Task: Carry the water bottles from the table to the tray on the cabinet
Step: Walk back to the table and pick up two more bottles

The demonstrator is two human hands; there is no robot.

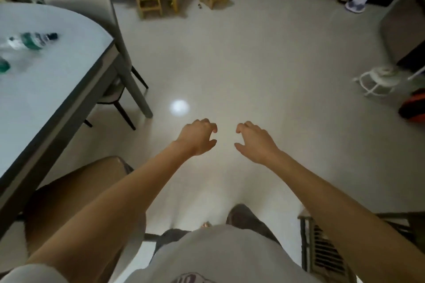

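A water bottle is lying on its side on the bench, with part of a second bottle showing just beside it at the picture's edge. Well apart from the bench, both hands, left and right, are hovering over the floor, fingers loosely curled and grasping nothing
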